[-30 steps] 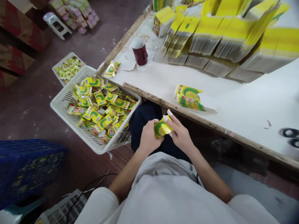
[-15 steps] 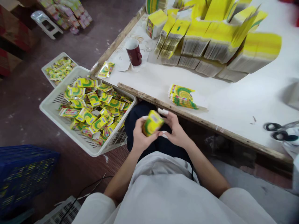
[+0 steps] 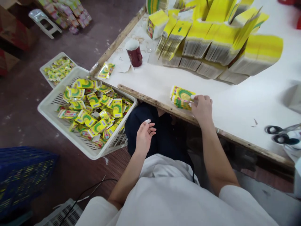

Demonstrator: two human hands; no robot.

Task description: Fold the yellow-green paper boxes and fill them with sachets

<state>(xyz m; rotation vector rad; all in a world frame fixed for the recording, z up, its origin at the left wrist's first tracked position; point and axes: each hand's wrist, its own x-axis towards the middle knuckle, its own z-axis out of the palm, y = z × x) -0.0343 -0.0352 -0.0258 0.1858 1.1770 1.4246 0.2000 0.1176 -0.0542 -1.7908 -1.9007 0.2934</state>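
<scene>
My left hand (image 3: 144, 136) hovers over my lap near the basket, fingers loosely curled but apart, holding nothing. A white covering shows on one of its fingertips. At the table edge, my right hand (image 3: 202, 110) pinches the right end of a small fanned stack of flat yellow-and-green cartons (image 3: 181, 95). Its thumb and forefinger, with white coverings at the tips, close on the topmost carton's edge; how many it grips is hidden. Left of my knees, a white plastic basket (image 3: 58, 127) holds a heap of folded yellow-and-green cartons (image 3: 97, 127).
Several bundles of yellow cartons (image 3: 218, 37) stand at the back of the white table (image 3: 237, 103). A dark red mug (image 3: 135, 55) and a packet (image 3: 106, 70) sit left. Scissors (image 3: 279, 134) lie right. A smaller basket (image 3: 44, 77) and a blue crate (image 3: 25, 179) stand on the floor.
The carton between my hands is gone from them, and one more lies upright on the basket heap's right side. My right hand has moved right and up to the stack; my left is now empty.
</scene>
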